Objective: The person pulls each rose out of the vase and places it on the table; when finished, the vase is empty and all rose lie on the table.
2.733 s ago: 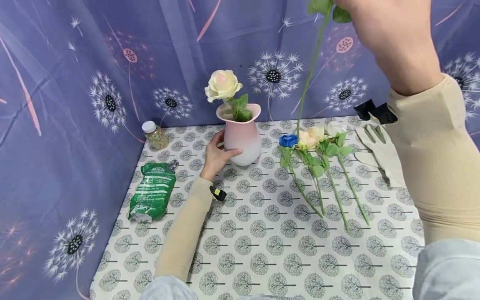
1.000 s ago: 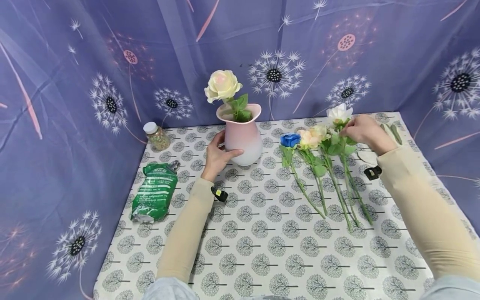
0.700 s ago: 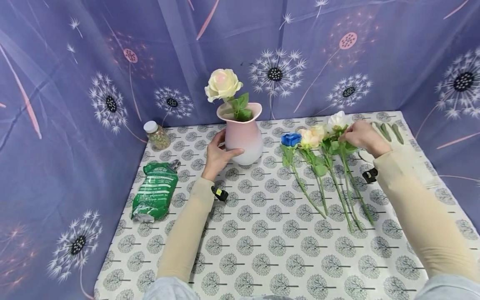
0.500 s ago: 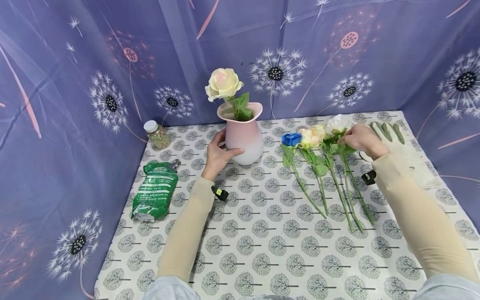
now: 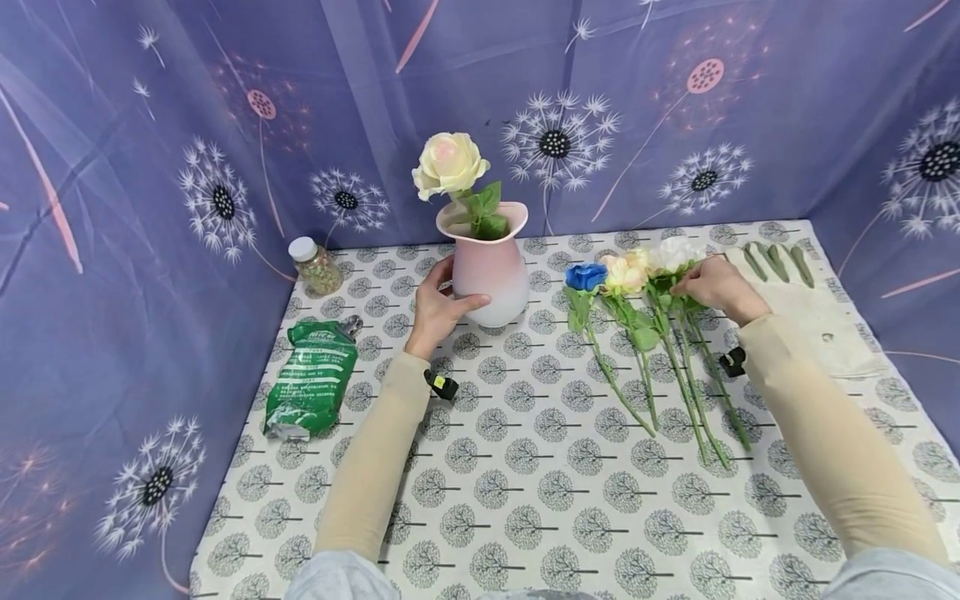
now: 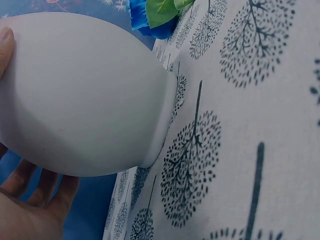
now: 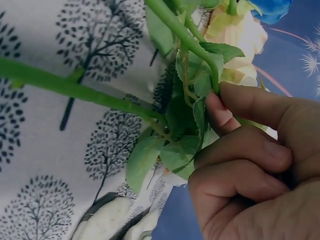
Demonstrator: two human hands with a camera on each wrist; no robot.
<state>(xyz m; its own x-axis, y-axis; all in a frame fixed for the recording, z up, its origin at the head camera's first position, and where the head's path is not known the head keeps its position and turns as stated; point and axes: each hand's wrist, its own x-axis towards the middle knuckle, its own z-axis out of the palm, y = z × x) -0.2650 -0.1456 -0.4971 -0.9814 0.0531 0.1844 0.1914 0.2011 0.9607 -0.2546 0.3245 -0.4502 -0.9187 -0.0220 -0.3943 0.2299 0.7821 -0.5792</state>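
My left hand (image 5: 442, 307) grips the pink-and-white vase (image 5: 491, 279) low on its side, thumb across the front. Upright in the vase stands a cream rose (image 5: 450, 164) with green leaves. On the right, my right hand (image 5: 716, 286) pinches the stem (image 7: 197, 47) of a white rose (image 5: 677, 252) between thumb and forefinger, just below the bloom. That rose lies beside other cut flowers: a blue rose (image 5: 586, 277) and peach roses (image 5: 624, 272), their stems pointing toward me. Leaves partly hide the pinched stem in the right wrist view.
A white glove (image 5: 813, 329) with green fingertips lies right of the flowers, partly behind my right forearm. To the left are a green bag (image 5: 312, 379) and a white-capped jar (image 5: 315, 268). Purple curtains (image 5: 420, 75) border the table at back and sides.
The right hand has come down from high up with the flower and lowered the white rose among the others, shifting slightly left. The left hand stays on the vase.
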